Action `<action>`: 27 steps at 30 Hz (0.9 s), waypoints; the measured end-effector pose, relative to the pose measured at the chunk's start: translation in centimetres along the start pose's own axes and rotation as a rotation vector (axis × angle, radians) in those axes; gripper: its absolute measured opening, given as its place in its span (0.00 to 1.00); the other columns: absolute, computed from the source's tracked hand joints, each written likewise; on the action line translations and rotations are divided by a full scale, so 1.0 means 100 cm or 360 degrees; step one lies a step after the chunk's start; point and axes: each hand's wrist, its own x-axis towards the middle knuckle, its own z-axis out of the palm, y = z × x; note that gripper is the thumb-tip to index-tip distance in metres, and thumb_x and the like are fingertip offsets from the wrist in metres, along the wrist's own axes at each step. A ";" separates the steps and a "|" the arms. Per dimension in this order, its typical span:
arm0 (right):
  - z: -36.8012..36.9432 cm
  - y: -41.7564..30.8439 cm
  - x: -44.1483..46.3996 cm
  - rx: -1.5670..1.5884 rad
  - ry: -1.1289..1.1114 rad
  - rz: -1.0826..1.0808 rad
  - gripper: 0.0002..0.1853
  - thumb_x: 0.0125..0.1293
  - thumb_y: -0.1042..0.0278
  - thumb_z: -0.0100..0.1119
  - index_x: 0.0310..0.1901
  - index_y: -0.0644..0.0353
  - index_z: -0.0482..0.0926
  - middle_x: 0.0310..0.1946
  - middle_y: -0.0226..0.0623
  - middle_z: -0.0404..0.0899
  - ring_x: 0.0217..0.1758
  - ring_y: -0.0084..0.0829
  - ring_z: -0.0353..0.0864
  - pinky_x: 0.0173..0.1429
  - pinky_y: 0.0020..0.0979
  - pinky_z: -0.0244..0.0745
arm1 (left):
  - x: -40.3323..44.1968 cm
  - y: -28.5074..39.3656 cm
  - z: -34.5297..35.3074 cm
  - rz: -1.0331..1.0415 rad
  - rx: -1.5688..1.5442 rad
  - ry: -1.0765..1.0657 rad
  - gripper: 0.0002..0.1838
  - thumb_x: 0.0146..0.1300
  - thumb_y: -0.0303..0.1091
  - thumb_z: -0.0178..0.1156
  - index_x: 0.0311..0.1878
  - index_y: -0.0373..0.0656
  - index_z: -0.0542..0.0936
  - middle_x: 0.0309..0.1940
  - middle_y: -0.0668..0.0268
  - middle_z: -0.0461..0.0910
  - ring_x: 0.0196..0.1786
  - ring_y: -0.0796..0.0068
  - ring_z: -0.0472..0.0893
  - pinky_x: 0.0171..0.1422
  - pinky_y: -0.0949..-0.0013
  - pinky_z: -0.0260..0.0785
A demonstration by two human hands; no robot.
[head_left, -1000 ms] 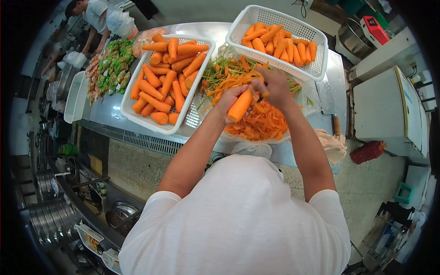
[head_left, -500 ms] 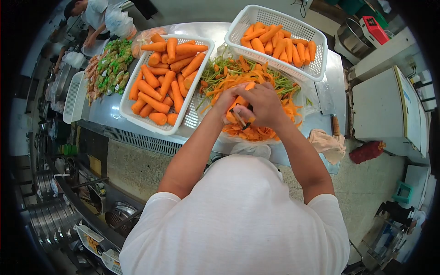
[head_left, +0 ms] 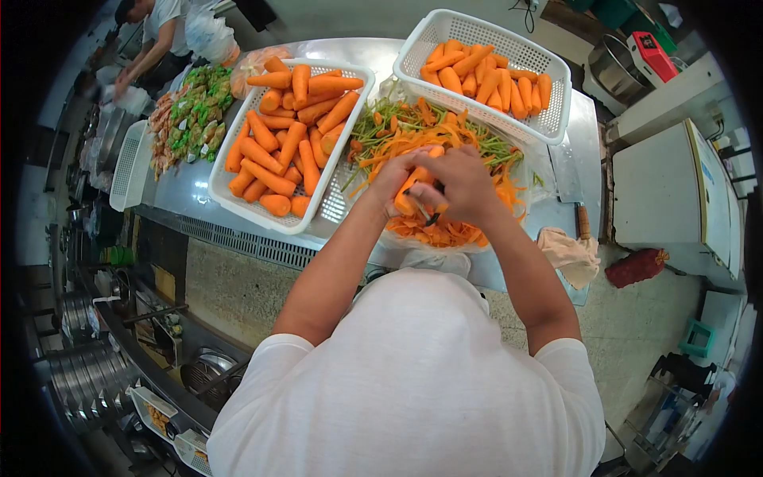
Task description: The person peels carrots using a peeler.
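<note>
My left hand (head_left: 389, 181) is wrapped round an orange carrot (head_left: 404, 203). Against the same carrot, my right hand (head_left: 459, 181) grips a peeler (head_left: 430, 216), whose dark end shows below the fingers. Both hands are over a heap of orange peelings (head_left: 445, 234) and green stem ends (head_left: 497, 147) on a plastic sheet. To the left, a white basket (head_left: 219, 191) holds several carrots (head_left: 266, 155). Another white basket (head_left: 563, 103) with several smooth carrots (head_left: 485, 75) stands behind the heap, to the right.
A cleaver (head_left: 566, 171) and a crumpled cloth (head_left: 569, 256) lie at the table's right. Green-wrapped bundles (head_left: 199, 115) are on the left of the metal table (head_left: 187, 191). Another person (head_left: 163, 36) stands at the far left. A red sack (head_left: 637, 268) is on the floor.
From one second ago, my right hand has come nearer and across the carrot, and the peeler now shows below it. The other person's arms have moved left.
</note>
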 end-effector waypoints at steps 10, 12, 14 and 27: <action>-0.006 0.061 0.001 -0.0112 0.0140 0.0466 0.22 0.68 0.46 0.62 0.51 0.55 0.84 0.24 0.39 0.81 0.31 0.44 0.82 0.45 0.44 0.70 | -0.007 0.003 -0.014 -0.0009 0.0207 -0.0135 0.19 0.80 0.44 0.47 0.63 0.43 0.73 0.42 0.60 0.83 0.34 0.70 0.86 0.29 0.68 0.84; -0.007 0.017 0.002 -0.0033 0.0042 0.0344 0.21 0.68 0.46 0.63 0.50 0.55 0.85 0.24 0.39 0.81 0.31 0.44 0.82 0.44 0.44 0.70 | -0.007 0.004 0.002 -0.0061 0.0052 0.0051 0.19 0.79 0.45 0.48 0.63 0.44 0.73 0.39 0.61 0.82 0.32 0.71 0.85 0.28 0.69 0.84; -0.002 -0.007 0.005 -0.0080 -0.0042 -0.0134 0.21 0.68 0.47 0.62 0.51 0.56 0.84 0.24 0.39 0.81 0.31 0.44 0.82 0.44 0.44 0.70 | -0.005 0.007 0.004 -0.0119 -0.0083 0.0228 0.19 0.79 0.45 0.49 0.63 0.45 0.73 0.36 0.62 0.82 0.29 0.71 0.84 0.27 0.70 0.83; -0.017 0.016 0.008 -0.0059 -0.0099 0.0406 0.26 0.70 0.42 0.60 0.54 0.57 0.84 0.29 0.42 0.84 0.34 0.45 0.83 0.47 0.43 0.72 | 0.002 0.010 -0.008 -0.0044 0.0000 0.0074 0.18 0.79 0.46 0.50 0.53 0.39 0.77 0.31 0.62 0.81 0.28 0.71 0.84 0.25 0.70 0.82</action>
